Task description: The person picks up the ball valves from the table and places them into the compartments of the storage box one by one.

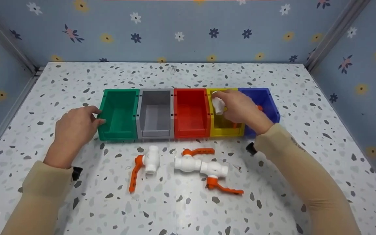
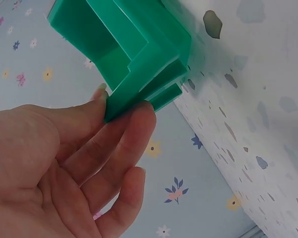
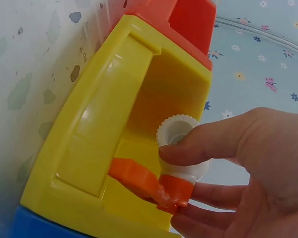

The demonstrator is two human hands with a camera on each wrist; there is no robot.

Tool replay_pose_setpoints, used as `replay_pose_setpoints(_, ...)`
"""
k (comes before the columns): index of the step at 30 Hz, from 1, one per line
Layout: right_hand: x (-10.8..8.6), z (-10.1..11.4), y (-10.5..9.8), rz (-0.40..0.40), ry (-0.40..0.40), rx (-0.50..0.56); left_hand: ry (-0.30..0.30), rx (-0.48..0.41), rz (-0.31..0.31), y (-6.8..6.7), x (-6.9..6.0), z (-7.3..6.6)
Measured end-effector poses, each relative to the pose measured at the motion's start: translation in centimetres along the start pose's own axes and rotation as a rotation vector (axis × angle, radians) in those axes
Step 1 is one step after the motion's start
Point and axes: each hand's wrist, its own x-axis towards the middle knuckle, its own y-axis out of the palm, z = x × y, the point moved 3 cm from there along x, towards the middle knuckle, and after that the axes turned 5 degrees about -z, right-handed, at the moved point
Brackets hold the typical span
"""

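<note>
My right hand (image 1: 242, 108) grips a white plastic ball valve (image 1: 218, 106) with an orange lever handle, at the mouth of the yellow bin (image 1: 227, 132). In the right wrist view, the thumb lies on the valve's white body, and its orange handle (image 3: 136, 177) points into the bin. At the left end of the row, my left hand (image 1: 73, 129) pinches the side edge of the green bin (image 2: 154, 64) between thumb and fingers. Three more valves lie on the table: one on the left (image 1: 152, 160) and two end to end, one (image 1: 187, 164) beside the other (image 1: 214, 169).
Between the green and yellow bins stand a grey bin (image 1: 155, 133) and a red bin (image 1: 192, 133), joined in one row. A blue bin (image 1: 274, 112) at the right end has something orange inside, partly hidden by my arm. Flowered panels (image 1: 188, 29) enclose the speckled table (image 1: 175, 209).
</note>
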Motion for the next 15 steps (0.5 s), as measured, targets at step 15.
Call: replay_pose_setpoints(15,1.8,-0.2,0.8,0.106,0.006,0.022,0.006,0.008,-0.001,0.0,0.0,0.0)
